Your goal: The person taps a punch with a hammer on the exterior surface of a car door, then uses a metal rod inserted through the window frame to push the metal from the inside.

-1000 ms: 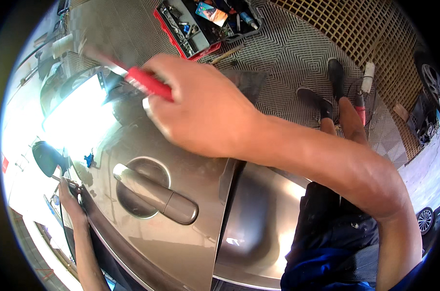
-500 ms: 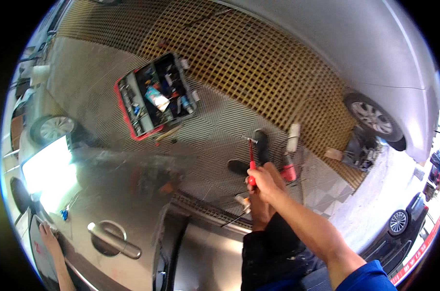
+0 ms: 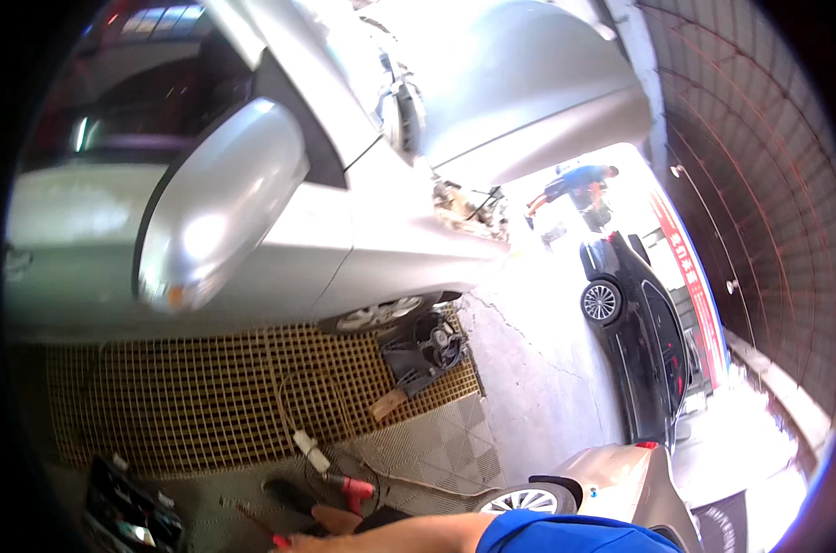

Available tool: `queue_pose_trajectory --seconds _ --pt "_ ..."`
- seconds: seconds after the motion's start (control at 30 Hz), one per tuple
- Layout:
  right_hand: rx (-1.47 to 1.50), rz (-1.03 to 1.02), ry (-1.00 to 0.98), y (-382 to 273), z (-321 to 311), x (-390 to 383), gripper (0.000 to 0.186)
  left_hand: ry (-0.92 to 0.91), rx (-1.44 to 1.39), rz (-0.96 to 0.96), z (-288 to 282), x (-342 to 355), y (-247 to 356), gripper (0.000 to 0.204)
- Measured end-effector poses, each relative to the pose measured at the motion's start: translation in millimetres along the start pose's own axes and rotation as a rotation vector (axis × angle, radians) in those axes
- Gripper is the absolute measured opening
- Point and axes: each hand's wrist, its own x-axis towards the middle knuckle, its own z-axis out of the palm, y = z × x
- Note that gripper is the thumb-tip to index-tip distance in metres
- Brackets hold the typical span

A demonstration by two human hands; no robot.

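My right hand (image 3: 309, 546) is at the lower edge, partly cut off by the frame, with its blue-sleeved arm reaching in from the right. Its fingers are closed round a red-handled tool (image 3: 280, 541), whose thin shaft points up and left. Nearby on the floor mat lies a red heat-gun-shaped tool (image 3: 352, 490), close to my dark shoe (image 3: 290, 495) and bare leg. An open toolbox (image 3: 134, 511) stands to the left of the tool's tip. My left hand is out of view.
A silver car with a large side mirror (image 3: 224, 207) and raised hood (image 3: 528, 83) fills the upper left. A fan unit (image 3: 429, 348), wood block (image 3: 387, 404) and white power strip (image 3: 310, 451) lie on the floor. A black car (image 3: 634, 341), beige car (image 3: 620, 479) and distant person (image 3: 579, 184) are right.
The view has swung up and right, toward the silver car and the doorway. My left hand, earlier against the car at lower left, has left the view; my right hand still grips the red-handled tool.
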Motion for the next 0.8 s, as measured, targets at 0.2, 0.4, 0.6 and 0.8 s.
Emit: queue_pose_trajectory --seconds 0.2,0.4,0.6,0.8 --pt "-0.093 -0.059 -0.096 -15 42 -27 0.040 -0.071 -0.063 0.101 29 38 144 0.046" --pt "-0.997 -0.776 0.049 70 -9 117 0.036 -0.116 -0.154 0.067 45 35 139 0.055" --pt "-0.766 -0.360 0.074 61 -18 160 0.039 -0.058 -0.133 -0.201 -1 -15 21 0.066" --pt "-0.672 0.101 0.100 -44 39 59 0.034 0.394 -0.008 -0.522 51 -128 -151 0.039"
